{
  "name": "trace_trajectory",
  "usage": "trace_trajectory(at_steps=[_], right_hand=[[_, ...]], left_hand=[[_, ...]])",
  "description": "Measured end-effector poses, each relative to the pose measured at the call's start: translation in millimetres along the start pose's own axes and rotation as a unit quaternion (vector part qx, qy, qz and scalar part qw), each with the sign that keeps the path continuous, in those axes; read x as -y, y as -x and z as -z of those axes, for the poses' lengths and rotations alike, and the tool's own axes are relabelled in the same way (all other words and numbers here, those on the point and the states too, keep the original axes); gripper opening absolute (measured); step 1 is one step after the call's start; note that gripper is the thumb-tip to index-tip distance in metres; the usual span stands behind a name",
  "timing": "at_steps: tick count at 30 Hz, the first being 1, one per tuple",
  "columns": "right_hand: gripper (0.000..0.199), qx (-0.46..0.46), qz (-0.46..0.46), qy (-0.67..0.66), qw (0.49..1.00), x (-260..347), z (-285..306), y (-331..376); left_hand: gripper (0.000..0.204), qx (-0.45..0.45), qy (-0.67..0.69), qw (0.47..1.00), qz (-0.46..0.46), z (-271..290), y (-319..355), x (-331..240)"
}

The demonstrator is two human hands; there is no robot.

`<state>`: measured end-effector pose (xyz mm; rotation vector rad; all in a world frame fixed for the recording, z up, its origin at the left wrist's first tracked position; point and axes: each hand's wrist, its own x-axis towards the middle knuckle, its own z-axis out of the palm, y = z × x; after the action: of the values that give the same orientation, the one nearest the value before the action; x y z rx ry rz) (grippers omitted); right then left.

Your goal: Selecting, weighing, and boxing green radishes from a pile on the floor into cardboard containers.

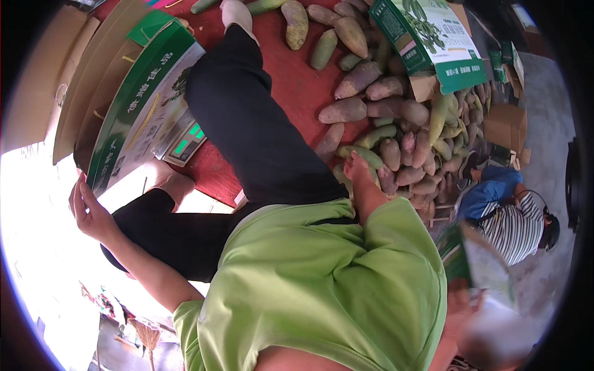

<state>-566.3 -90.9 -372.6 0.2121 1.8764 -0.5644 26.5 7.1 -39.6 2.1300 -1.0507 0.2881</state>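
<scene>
My left hand reaches out to the left and holds the lower corner of a green and white carton that lies tilted beside my black-trousered legs. My right hand stretches forward into a pile of long purple-brown and green vegetables on a red mat. It rests on a green one at the pile's near edge. Its fingers are turned away, so I cannot see whether they grip it. My green shirt fills the lower middle of the view.
A weighing scale with green digits sits by the carton. Flat brown cardboard lies at the left. A second green carton stands on the pile at top right. Two other people crouch at the right, near more boxes.
</scene>
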Motion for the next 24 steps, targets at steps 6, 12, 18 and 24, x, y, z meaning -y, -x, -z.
trace_trajectory(at_steps=[6, 12, 18, 24], right_hand=[[0.041, -0.051, -0.080, -0.127, 0.987, 10.7, 5.2, -39.0], [0.045, -0.063, -0.113, -0.179, 0.975, 24.0, 3.6, -21.2], [0.056, -0.015, -0.095, -0.106, 0.990, 25.3, -9.1, 5.3], [0.043, 0.148, 0.115, 0.033, 0.982, 33.5, -60.8, 61.0]], left_hand=[[0.018, 0.015, -0.036, 0.999, -0.034, -1.1, -2.0, 0.5], [0.014, 0.005, -0.032, 0.997, -0.067, -2.6, -4.2, -11.9], [0.011, -0.019, -0.042, 0.997, -0.057, 0.4, -5.0, -24.7], [0.009, -0.007, -0.001, 1.000, -0.020, -0.1, -8.0, -38.9]])
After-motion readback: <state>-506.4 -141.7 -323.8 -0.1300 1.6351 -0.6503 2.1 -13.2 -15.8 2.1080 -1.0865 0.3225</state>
